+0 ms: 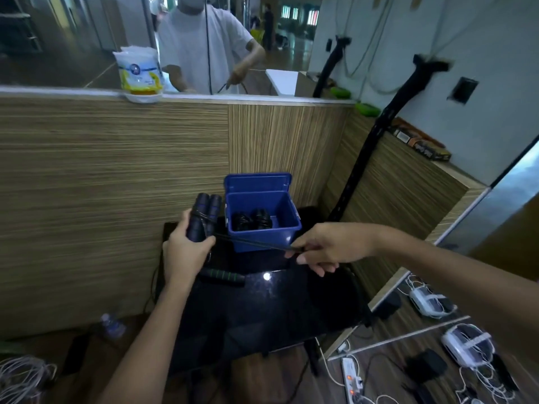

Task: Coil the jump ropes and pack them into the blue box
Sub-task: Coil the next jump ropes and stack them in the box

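My left hand grips two dark jump-rope handles with blue bands, held upright side by side with cord wound around them. A black rope cord runs taut from the handles to my right hand, which pinches its end. Behind the cord stands the open blue box, lid up against the wooden wall, with a coiled black rope inside. Another handle with green stripes lies on the black table below my left hand.
A wooden partition rises behind the table with a mirror above it. A wipes pack sits on the ledge. A black pole leans at the right. Power strips, cables and white devices lie on the floor at right, a bottle at left.
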